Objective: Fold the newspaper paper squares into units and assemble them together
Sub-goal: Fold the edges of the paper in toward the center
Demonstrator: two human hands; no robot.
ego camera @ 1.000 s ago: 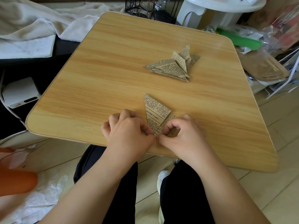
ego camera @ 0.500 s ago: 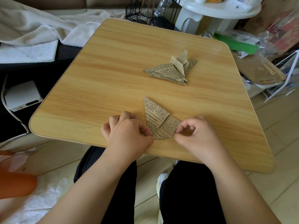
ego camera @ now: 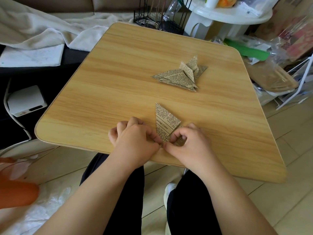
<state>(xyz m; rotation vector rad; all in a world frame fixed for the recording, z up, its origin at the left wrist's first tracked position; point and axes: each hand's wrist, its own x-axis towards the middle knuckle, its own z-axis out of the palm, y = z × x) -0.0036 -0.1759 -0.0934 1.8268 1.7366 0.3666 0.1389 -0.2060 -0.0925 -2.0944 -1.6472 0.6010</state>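
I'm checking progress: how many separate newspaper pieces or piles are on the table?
2: a folded unit at the near edge, pinched by both hands, and a pile of finished units farther back; its own count is unclear.

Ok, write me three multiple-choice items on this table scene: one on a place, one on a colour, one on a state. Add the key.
1. Where does the pile of folded newsprint units lie?
A. on the floor
B. on the far right part of the light wooden table
C. in a lap

2. What colour is the paper?
A. tan with black print
B. blue
C. red

3. What are the hands doing?
A. resting apart
B. both pinching the triangular newsprint piece
C. lifting the pile

Key: 1 B, it sits beyond the hands. 2 A, printed text shows. 3 B, left hand and right hand meet at its near tip.
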